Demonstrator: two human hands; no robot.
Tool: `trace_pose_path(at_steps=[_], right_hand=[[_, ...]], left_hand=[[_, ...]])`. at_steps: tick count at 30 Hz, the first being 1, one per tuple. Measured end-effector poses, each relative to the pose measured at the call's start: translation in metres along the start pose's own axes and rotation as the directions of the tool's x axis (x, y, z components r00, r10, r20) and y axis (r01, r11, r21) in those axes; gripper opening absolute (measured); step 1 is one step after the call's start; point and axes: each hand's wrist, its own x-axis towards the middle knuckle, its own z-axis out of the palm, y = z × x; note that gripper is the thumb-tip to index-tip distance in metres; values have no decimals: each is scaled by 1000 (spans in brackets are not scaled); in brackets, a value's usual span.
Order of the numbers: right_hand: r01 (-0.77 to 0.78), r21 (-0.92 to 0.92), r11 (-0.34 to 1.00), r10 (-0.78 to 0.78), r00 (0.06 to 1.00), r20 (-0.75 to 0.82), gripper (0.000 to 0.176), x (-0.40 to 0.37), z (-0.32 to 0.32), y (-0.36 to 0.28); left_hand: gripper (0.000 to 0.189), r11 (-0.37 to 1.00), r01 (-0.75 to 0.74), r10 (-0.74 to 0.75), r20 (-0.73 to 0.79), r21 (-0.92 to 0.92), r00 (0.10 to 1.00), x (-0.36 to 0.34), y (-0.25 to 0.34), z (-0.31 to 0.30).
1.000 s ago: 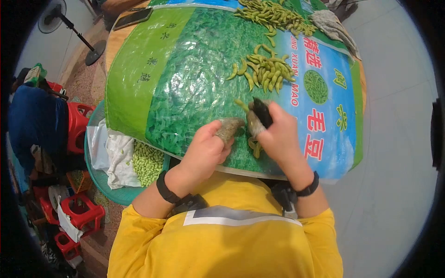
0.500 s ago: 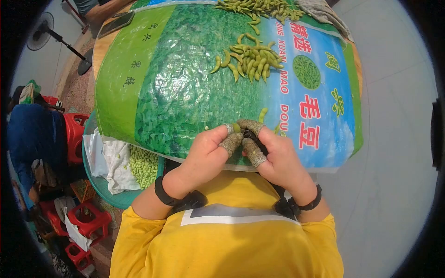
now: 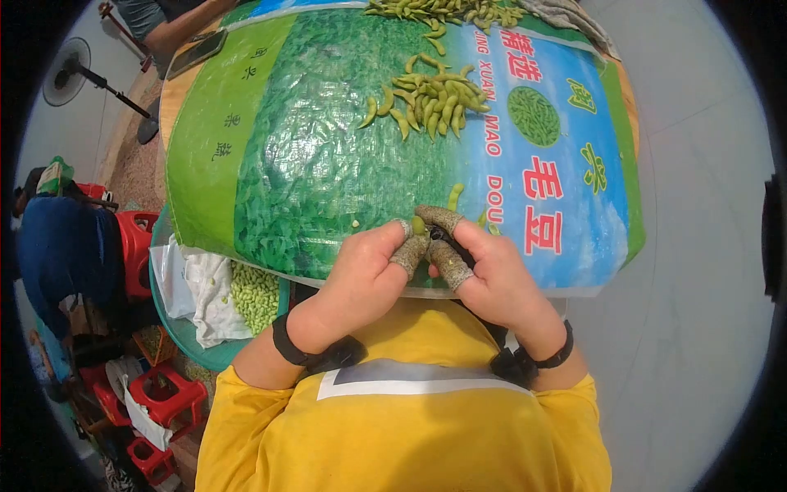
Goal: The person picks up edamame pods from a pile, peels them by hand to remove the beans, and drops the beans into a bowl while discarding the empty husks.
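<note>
My left hand (image 3: 375, 261) and my right hand (image 3: 484, 254) meet at the table's near edge, with grey-green coverings on thumbs and fingers. Between the fingertips, mostly on the left side, shows a green pod (image 3: 418, 225), largely hidden. The fingers of my right hand are pinched beside it around something dark that I cannot make out. Just beyond my fingertips, a loose pod (image 3: 455, 197) lies on the printed plastic sheet (image 3: 328, 164). Farther up is a small pile of green pods (image 3: 434, 100).
A larger pod heap (image 3: 451, 10) lies at the far edge beside a grey cloth (image 3: 574, 20). A phone (image 3: 197, 54) rests at far left. Below left, a teal basket (image 3: 187, 332) holds shelled beans (image 3: 254, 297) and white cloth. Red stools (image 3: 168, 394), a fan and people are at left.
The view has shifted slightly, so the sheet and pods appear a little farther left and the basket a little farther right. My hands remain together in nearly the same pose.
</note>
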Motion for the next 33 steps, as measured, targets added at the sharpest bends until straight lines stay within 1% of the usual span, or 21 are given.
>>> trace_pose_path(at_steps=[2, 4, 6, 7, 8, 9, 10, 11, 12, 13, 14, 15, 17, 18, 21, 23, 26, 28, 29, 30, 33], right_hand=[[44, -21, 999, -45, 999, -22, 40, 3, 4, 8], [87, -43, 995, -89, 995, -44, 39, 7, 8, 16], [2, 268, 963, -14, 999, 44, 38, 11, 10, 22], [-1, 270, 963, -11, 999, 41, 38, 11, 7, 20], [-254, 541, 802, 176, 966, 192, 36, 9, 1, 16], [-481, 711, 513, 289, 877, 384, 35, 8, -3, 13], [-479, 715, 510, 291, 878, 380, 35, 5, -2, 11], [-454, 754, 475, 259, 891, 373, 34, 2, -2, 10], [-430, 790, 438, 228, 903, 365, 34, -1, 0, 10], [-428, 792, 436, 229, 903, 363, 34, -4, 2, 8], [-284, 668, 688, 168, 958, 234, 32, -6, 4, 5], [-120, 472, 873, 69, 990, 124, 30, -8, 5, 4], [-49, 372, 927, 24, 997, 72, 30, -9, 6, 7], [22, 264, 964, -31, 999, 26, 30, -9, 6, 9], [41, 252, 967, -35, 999, -28, 31, -5, 11, 14], [-40, 279, 959, 46, 999, -17, 31, -3, 10, 6], [-107, 351, 930, 123, 992, -24, 30, 1, 11, 10], [-91, 392, 915, 116, 992, -40, 31, 1, 11, 17], [-128, 519, 845, 147, 989, 4, 32, 0, 8, 20], [-167, 632, 757, 172, 984, 54, 33, -2, 7, 22], [-127, 698, 705, 155, 988, 23, 35, -6, 9, 25]], left_hand=[[7, 927, -130, 157, -48, 352, 986, -1, 3, -1], [6, 872, -160, 204, -47, 462, 978, -4, 9, -1], [7, 804, -185, 250, -39, 565, 967, -5, 8, -1], [6, 829, -205, 246, -11, 521, 969, -5, 6, -4], [6, 852, -222, 243, 18, 475, 970, -4, 4, -6], [6, 851, -224, 242, 25, 474, 970, -5, 6, -7], [8, 992, -69, 65, 42, 102, 997, -6, 9, -8], [11, 953, 129, -97, 125, -275, 987, -6, 12, -8], [11, 953, 131, -98, 130, -274, 987, -6, 15, -8], [13, 902, 141, -76, 170, -408, 982, -6, 17, -8], [16, 831, 154, -49, 206, -534, 977, -5, 18, -7], [16, 831, 155, -49, 208, -534, 977, -4, 15, -5], [17, 985, 2, 9, 63, -175, 998, 0, 3, 0], [17, 985, 2, 9, 62, -175, 998, 1, 0, 1], [18, 995, -81, 81, 2, -63, 997, 1, -4, 0], [17, 934, 148, -118, 108, -326, 987, -1, -4, -3], [17, 829, 311, -271, 153, -466, 950, -3, 0, -5], [16, 776, 347, -311, 159, -526, 937, -2, 7, -3], [15, 718, 377, -347, 168, -585, 923, -1, 10, -2], [15, 718, 374, -346, 165, -587, 924, -1, 9, -2], [14, 771, 361, -329, 159, -525, 931, 1, 7, -1]])
